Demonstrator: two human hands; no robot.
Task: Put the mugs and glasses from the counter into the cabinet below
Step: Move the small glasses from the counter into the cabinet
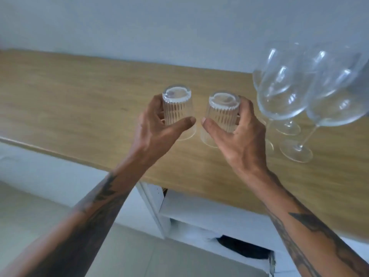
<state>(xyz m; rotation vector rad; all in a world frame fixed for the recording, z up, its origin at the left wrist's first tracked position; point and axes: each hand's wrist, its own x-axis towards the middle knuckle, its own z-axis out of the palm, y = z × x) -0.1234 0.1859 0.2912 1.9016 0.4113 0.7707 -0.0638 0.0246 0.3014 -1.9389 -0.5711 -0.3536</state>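
Note:
Two ribbed clear tumblers stand upside down, side by side, on the wooden counter [69, 100]. My left hand [157, 124] is wrapped around the left tumbler [176, 108], thumb in front and fingers behind. My right hand [237, 134] grips the right tumbler [223, 112] the same way. Both rims look to be at the counter surface. Below the counter edge the white cabinet [199, 208] stands open, showing a shelf.
Several tall wine glasses [283, 96] stand upright close to the right of my right hand, their bases [296, 150] near the wrist. A white wall runs behind the counter. The open cabinet door edge [151, 206] hangs below, over a pale floor.

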